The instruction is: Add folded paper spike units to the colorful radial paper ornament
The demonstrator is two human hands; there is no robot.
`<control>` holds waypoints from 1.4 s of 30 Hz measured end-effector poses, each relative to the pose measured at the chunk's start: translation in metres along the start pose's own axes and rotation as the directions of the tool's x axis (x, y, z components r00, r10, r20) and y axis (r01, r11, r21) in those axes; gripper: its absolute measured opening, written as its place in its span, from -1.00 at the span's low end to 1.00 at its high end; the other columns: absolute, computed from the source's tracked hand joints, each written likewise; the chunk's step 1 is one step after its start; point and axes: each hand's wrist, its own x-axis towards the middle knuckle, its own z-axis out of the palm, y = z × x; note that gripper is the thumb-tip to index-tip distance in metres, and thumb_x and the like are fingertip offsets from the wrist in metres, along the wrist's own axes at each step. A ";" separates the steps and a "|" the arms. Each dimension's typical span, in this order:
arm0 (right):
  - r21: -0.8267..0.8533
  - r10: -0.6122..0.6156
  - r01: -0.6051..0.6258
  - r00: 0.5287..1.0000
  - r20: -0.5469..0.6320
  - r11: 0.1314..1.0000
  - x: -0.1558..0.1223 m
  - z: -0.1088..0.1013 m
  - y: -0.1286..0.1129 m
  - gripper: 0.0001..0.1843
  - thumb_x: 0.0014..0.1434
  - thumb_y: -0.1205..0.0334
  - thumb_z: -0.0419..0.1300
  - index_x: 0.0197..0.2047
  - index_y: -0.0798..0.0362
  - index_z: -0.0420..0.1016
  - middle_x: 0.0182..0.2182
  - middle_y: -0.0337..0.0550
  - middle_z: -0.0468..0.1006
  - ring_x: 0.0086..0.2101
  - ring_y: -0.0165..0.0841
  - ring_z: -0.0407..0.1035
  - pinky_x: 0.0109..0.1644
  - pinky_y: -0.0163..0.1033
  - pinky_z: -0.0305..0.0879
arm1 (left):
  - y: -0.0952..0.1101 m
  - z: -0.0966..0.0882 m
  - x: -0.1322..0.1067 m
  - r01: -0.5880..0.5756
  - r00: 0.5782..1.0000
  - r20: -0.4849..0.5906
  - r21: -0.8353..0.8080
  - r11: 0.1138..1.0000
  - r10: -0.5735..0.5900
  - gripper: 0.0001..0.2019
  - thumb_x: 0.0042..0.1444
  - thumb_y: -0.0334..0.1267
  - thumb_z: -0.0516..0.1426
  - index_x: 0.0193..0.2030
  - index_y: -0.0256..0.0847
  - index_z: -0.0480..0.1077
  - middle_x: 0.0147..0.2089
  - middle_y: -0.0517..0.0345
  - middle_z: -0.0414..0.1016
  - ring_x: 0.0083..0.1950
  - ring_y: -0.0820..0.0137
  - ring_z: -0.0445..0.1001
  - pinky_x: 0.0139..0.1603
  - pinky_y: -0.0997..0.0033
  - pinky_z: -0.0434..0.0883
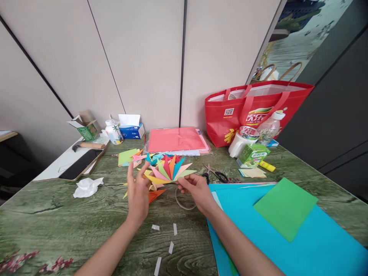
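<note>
A fan of folded paper points [172,168] in yellow, pink, green, red, orange and blue is held up over the table. My right hand [195,189] pinches its lower right edge between thumb and fingers. At the fan's left end, my left hand [138,193] has its fingers spread; whether a fingertip touches the yellow point I cannot tell. Beneath and behind the fan lie more folded paper pieces [156,194], partly hidden. A roll of clear tape [184,205] shows under my right hand. Several cut tape strips [171,247] lie nearer to me.
Blue sheets [258,214] with a green square [287,209] cover the right side. Scissors [214,174] lie beyond my right hand. Behind are a pack of red paper [178,138] and a red bag [224,126]. On the left are a phone [82,164] and crumpled tissue [87,188].
</note>
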 end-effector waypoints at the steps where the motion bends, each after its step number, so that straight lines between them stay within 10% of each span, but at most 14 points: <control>1: -0.043 -0.001 0.004 0.998 0.067 0.999 0.001 -0.003 -0.001 -0.68 -0.19 0.04 0.33 -0.51 0.15 0.45 -0.58 -0.19 0.48 -0.55 -0.46 0.32 -0.49 -0.36 0.25 | 0.004 -0.002 0.006 0.128 0.992 0.005 -0.051 0.990 -0.128 -0.35 0.04 0.04 0.04 0.26 -0.04 -0.02 0.12 -0.11 0.33 0.01 0.19 0.41 -0.07 0.20 0.38; 4: -0.161 0.043 -0.003 0.968 0.246 0.987 0.003 -0.012 -0.004 -0.68 -0.16 0.05 0.31 -0.48 0.16 0.46 -0.61 -0.22 0.46 -0.56 -0.46 0.32 -0.48 -0.36 0.25 | 0.012 -0.009 0.019 0.494 0.866 0.130 -0.078 0.866 -0.483 -0.36 0.06 0.15 -0.09 0.05 -0.38 0.29 -0.13 -0.24 0.50 -0.13 0.10 0.49 -0.13 0.12 0.39; 8: -0.172 0.052 -0.017 0.978 0.203 0.985 0.005 -0.017 -0.009 -0.68 -0.18 0.04 0.32 -0.49 0.15 0.45 -0.60 -0.24 0.46 -0.54 -0.46 0.32 -0.49 -0.38 0.25 | 0.010 -0.012 0.019 0.635 0.734 0.307 0.006 0.773 -0.605 -0.44 0.03 0.13 -0.01 -0.15 -0.40 0.43 -0.26 -0.20 0.55 -0.21 0.13 0.52 -0.15 0.18 0.40; 15: -0.097 0.083 -0.072 0.990 0.115 0.993 0.006 -0.017 -0.012 -0.68 -0.20 0.02 0.32 -0.52 0.13 0.45 -0.62 -0.28 0.43 -0.57 -0.49 0.29 -0.47 -0.37 0.27 | -0.001 -0.010 0.005 0.578 0.732 0.353 0.130 0.805 -0.583 -0.75 -0.06 -0.16 0.22 -0.28 -0.29 0.46 -0.34 -0.03 0.56 -0.30 0.28 0.52 -0.24 0.33 0.40; 26: -0.348 0.154 -0.062 0.958 0.243 0.935 -0.001 -0.010 -0.006 -0.77 -0.09 0.13 0.24 -0.61 0.10 0.36 -0.69 -0.28 0.43 -0.64 -0.49 0.26 -0.54 -0.39 0.17 | 0.000 -0.014 0.006 0.646 0.609 0.348 0.304 0.700 -0.713 -0.75 -0.15 -0.19 0.27 -0.40 -0.37 0.46 -0.43 -0.01 0.53 -0.43 0.41 0.47 -0.41 0.48 0.38; 36: -0.392 0.259 -0.144 0.931 0.258 0.909 -0.007 -0.001 -0.002 -0.73 -0.05 0.08 0.21 -0.55 0.10 0.32 -0.67 -0.31 0.41 -0.69 -0.55 0.24 -0.66 -0.48 0.01 | -0.001 -0.010 0.004 0.662 0.637 0.145 0.399 0.634 -0.757 -0.76 -0.35 -0.23 0.35 -0.60 -0.34 0.43 -0.60 0.13 0.47 -0.61 0.53 0.36 -0.60 0.59 0.26; 42: -0.438 0.134 0.012 0.945 0.300 0.899 -0.006 -0.002 0.006 -0.63 0.03 -0.03 0.13 -0.59 0.07 0.25 -0.72 -0.32 0.34 -0.69 -0.53 0.18 -0.63 -0.44 0.04 | 0.002 -0.006 0.002 0.660 0.640 0.137 0.405 0.632 -0.756 -0.79 -0.34 -0.24 0.34 -0.62 -0.31 0.44 -0.64 0.18 0.45 -0.64 0.54 0.33 -0.63 0.59 0.23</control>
